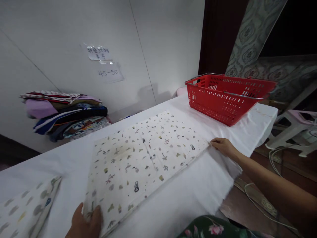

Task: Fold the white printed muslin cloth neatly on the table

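left hand (85, 222) sits at the bottom edge of the view, fingers curled over the near corner of a cream rectangular folded cloth with small leaf prints (146, 158), gripping it. right hand (223, 146) is at the far right corner of the same cloth, fingers bent and pressed together on the edge, seemingly pinching it, though the underside of the grip is hidden. the cloth lies flat on the white-covered tabletop (193, 188), its long axis slanting from the left hand up and rightward to the right hand, so it spans between them. the left hand is nearer the body. beyond the right hand stands a red plastic basket (223, 99); a stack of folded clothes (66, 115) sits far left by the wall, and a second printed cloth (27, 205) lies just beside the left hand.
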Available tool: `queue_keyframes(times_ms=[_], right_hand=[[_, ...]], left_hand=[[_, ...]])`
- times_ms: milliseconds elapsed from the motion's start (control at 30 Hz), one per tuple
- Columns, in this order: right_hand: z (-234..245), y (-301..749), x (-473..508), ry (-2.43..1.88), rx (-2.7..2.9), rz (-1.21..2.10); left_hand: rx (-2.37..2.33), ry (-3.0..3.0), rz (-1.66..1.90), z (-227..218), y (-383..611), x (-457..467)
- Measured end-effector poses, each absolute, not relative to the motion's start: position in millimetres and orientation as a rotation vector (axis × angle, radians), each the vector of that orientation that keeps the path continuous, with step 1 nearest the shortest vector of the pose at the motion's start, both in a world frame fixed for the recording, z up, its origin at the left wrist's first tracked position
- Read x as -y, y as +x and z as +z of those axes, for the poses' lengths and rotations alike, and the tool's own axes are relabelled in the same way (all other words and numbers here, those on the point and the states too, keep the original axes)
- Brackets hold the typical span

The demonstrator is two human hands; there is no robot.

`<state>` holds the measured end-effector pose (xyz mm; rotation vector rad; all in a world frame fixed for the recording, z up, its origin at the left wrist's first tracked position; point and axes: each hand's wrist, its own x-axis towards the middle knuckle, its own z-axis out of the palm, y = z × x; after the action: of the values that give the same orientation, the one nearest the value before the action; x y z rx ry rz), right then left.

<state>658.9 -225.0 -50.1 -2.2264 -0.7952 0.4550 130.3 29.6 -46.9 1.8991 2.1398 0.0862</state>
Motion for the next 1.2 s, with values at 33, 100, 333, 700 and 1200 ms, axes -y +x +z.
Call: queue_keyframes(times_ms=[33,100,333,700,1200], right_hand=[[-49.0,658.0,221.8,-2.253,0.799,0.474],[-46.2,655.6,216.3,-2.326,0.829,0.467],[-42.3,654.3,207.7,-2.47,0.933,0.358],[-48.1,655.3,207.3,-2.474,0.986,0.316],[-47.8,657.0,205.2,-2.542,1.003,0.337]], left_hand=[[-2.142,1.892,0.094,-45.7,130.9,-28.3],[-2.144,1.895,0.119,-44.2,131.8,-26.2],[-2.16,1.897,0.159,-45.2,130.4,-24.8],[-2.153,1.895,0.175,-46.1,127.7,-23.3],[-2.135,1.906,0.189,-50.2,125.4,-24.0]])
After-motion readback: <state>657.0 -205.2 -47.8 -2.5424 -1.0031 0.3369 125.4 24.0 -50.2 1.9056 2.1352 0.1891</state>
